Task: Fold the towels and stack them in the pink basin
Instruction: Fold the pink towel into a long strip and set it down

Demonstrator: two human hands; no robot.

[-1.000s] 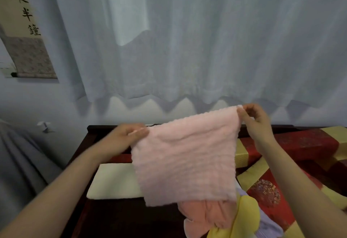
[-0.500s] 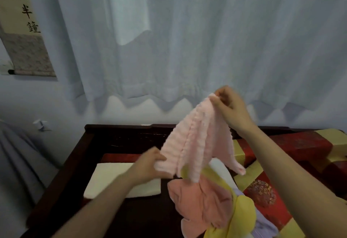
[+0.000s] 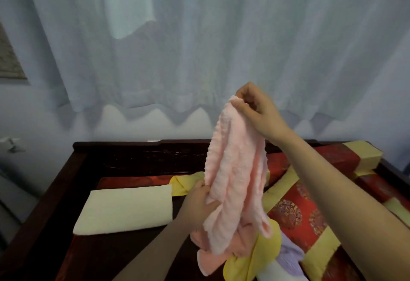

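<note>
A light pink towel point(image 3: 233, 183) hangs bunched and vertical in front of me. My right hand point(image 3: 255, 110) pinches its top corner up high. My left hand point(image 3: 197, 205) grips its left edge lower down. Under it lies a heap of loose towels: a darker pink towel point(image 3: 206, 260), a yellow towel point(image 3: 261, 256), a lilac towel point(image 3: 290, 256) and something white at the bottom edge. A folded cream towel point(image 3: 126, 209) lies flat on the left of the dark wooden surface point(image 3: 137, 161). No pink basin is in view.
Red and yellow patterned cushions point(image 3: 310, 205) cover the right side of the wooden bench. A pale curtain point(image 3: 199, 48) hangs behind it, and a scroll point(image 3: 8, 59) is on the left wall.
The pink towel was spread wide between both hands. My left hand let go of the top corner and dropped to grip the lower edge, so the towel now hangs bunched from my raised right hand.
</note>
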